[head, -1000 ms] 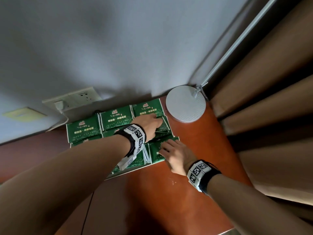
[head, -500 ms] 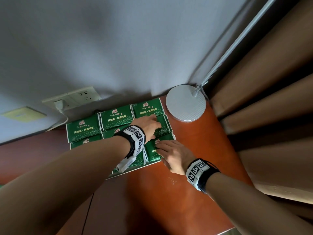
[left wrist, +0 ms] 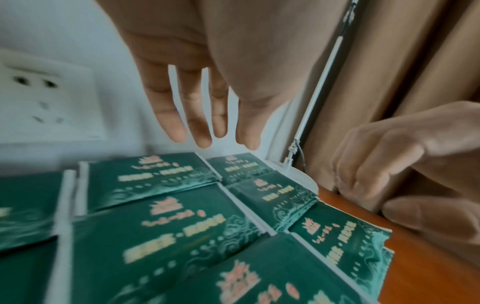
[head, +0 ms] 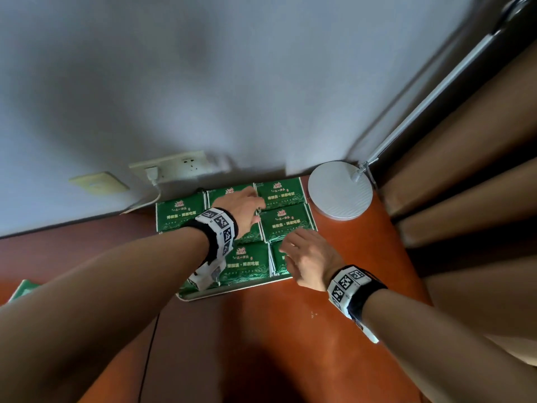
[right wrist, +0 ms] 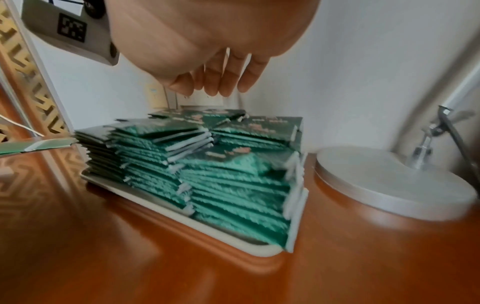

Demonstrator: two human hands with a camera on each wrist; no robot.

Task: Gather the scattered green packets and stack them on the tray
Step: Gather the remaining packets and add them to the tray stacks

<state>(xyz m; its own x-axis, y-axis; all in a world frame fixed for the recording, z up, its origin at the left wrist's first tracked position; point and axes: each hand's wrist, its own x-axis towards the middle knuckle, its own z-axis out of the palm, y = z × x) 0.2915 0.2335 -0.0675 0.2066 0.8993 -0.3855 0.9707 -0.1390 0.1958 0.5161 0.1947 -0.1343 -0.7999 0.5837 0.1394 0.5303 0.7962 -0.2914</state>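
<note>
Green packets (head: 286, 225) lie in several neat stacks on a white tray (head: 232, 289) against the wall. My left hand (head: 252, 210) hovers over the back middle stack, fingers straight and empty, a little above the packets (left wrist: 161, 222) in the left wrist view (left wrist: 207, 123). My right hand (head: 290, 245) floats over the front right stack with loosely hanging fingers (right wrist: 215, 82) that hold nothing. The right wrist view shows the stacks (right wrist: 233, 185) side-on on the tray (right wrist: 161, 203). One loose green packet (head: 24, 287) lies far left on the table.
A round white lamp base (head: 340, 190) stands just right of the tray, its pole rising along the brown curtain (head: 465, 184). A wall socket (head: 174, 165) with a plug sits behind the tray. A dark cable (head: 148, 359) hangs at the table's front.
My left hand has drawn back leftwards off the right middle stack. My right hand has lifted off the front right stack. Both now hover above the packets.
</note>
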